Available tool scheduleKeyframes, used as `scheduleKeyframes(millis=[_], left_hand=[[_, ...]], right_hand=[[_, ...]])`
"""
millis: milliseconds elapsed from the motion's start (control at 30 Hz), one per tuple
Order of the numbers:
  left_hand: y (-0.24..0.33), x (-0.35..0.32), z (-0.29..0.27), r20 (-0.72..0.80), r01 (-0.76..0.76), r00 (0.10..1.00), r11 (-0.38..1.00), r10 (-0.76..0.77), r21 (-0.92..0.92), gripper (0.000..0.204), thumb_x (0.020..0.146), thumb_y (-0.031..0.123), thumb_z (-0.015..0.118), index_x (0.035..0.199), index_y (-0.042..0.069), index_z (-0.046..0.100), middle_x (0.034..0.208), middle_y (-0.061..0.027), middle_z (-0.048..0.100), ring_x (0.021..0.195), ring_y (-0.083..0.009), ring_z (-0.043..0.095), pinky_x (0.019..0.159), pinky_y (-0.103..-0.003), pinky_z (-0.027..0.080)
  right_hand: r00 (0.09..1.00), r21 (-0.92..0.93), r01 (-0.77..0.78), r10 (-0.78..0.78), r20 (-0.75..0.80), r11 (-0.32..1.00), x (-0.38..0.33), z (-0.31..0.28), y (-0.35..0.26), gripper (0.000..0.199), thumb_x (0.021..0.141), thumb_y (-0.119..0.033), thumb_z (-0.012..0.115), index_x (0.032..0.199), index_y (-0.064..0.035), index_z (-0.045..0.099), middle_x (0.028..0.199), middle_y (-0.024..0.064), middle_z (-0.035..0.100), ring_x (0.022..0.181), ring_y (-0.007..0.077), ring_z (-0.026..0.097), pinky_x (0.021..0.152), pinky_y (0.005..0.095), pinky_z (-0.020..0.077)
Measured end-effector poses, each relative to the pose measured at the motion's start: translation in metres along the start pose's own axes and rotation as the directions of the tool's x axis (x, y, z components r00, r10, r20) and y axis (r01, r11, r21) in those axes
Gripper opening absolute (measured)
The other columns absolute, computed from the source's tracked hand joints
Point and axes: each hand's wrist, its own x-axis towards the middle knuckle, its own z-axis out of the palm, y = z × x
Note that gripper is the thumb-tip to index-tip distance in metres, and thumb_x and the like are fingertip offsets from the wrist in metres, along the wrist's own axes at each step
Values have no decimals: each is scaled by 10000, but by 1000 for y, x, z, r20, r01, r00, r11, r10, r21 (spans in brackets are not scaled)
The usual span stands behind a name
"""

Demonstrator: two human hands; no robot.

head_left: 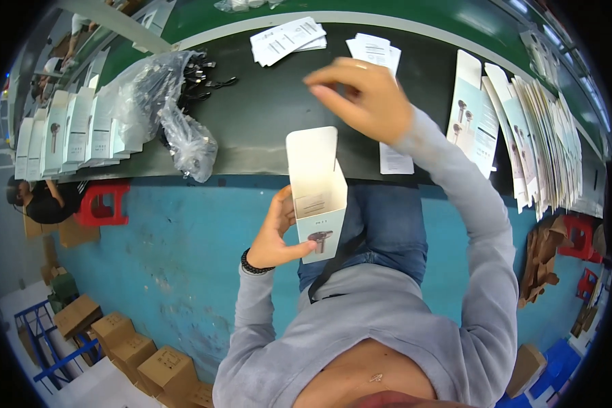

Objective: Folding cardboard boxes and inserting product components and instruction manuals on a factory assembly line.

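Note:
My left hand (273,236) grips an open white carton (321,221) with a small picture of a hair dryer on its front. The carton is tilted over my lap at the table's near edge, its long top flap up, with a printed paper visible inside. Above the dark table, beyond the carton, is my right hand (370,102), slightly blurred. Its thumb and index finger point left with a small gap between their tips, and nothing shows in them. Behind and below that hand lie printed leaflets (396,160); another stack of leaflets (285,41) is farther left.
Clear plastic bags of black cables (153,81) lie on the table's left, beside a row of standing cartons (78,129). Flattened cartons (540,143) lean at the right. Red stools (105,204), brown boxes (166,374) and another person (44,200) are around the blue floor.

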Motion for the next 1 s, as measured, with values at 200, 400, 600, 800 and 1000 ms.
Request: scheduleKeyframes(millis=[200,400,600,800,1000], left_hand=[[-6,-20,-6,-197,-56,979,998,52,-14,874,670,68,694,1372,52,174,1317,-137,392,1202,-247,420,984,-391,331],[-7,-31,-20,-382,-99,915,989,133,107,837,676,48,684,1362,46,205,1317,-124,377,1229,-237,377,994,-383,304],[-9,-27,-25,-409,-87,882,934,233,345,778,652,54,687,1320,25,289,1298,-142,399,1172,-261,428,976,-377,326],[10,-5,-10,-259,-120,923,852,285,510,814,581,52,687,1307,30,318,1256,-169,445,1142,-303,458,964,-383,338],[0,0,-6,-252,-138,932,899,259,415,826,607,81,703,1322,25,293,1269,-152,428,1154,-271,448,971,-375,329]], right_hand=[[989,-276,-52,87,116,960,86,135,60,271,831,-273,549,1041,-113,611,956,114,576,879,310,581,739,430,477],[982,-306,2,56,178,952,104,148,68,205,830,-223,552,961,-83,621,944,137,595,865,337,588,754,412,478],[955,179,20,-72,288,984,35,-17,-37,227,788,-37,561,997,-5,645,696,68,622,562,103,589,510,229,449],[929,39,203,-205,307,978,-16,-34,-73,268,646,16,628,908,-13,674,621,59,590,481,168,553,438,258,423],[952,223,170,-218,215,960,-30,-51,-65,270,655,-40,658,924,-22,670,583,65,545,451,180,516,406,275,392]])
